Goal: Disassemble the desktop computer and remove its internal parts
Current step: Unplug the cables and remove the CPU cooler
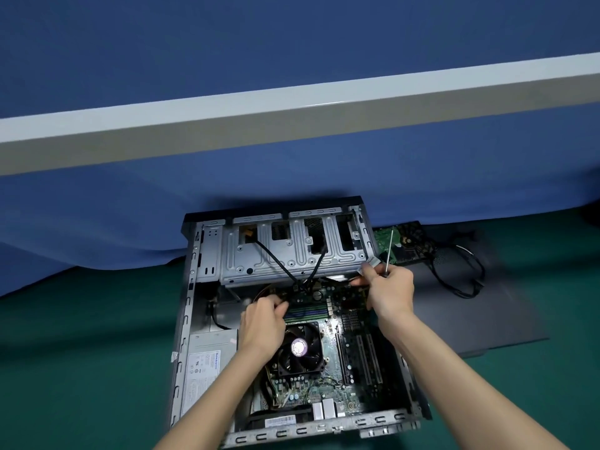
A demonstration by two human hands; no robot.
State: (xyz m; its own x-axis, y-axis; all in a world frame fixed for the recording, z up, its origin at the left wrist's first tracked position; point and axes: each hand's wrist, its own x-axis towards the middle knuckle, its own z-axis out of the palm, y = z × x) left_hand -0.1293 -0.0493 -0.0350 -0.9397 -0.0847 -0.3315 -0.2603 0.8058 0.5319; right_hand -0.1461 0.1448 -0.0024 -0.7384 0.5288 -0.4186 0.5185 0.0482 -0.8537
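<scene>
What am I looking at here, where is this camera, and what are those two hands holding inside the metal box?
This is one picture, from a camera worn on the person's head, looking down at their own bare hands; there is no robot. The open grey metal desktop computer case lies on a green mat. The right hand grips a thin-shafted screwdriver, shaft pointing away. The left hand is inside, above the black cooling fan, fingers curled by the memory slots; what it holds is hidden. To the right, a dark grey flat panel carries a green circuit board and a black cable.
</scene>
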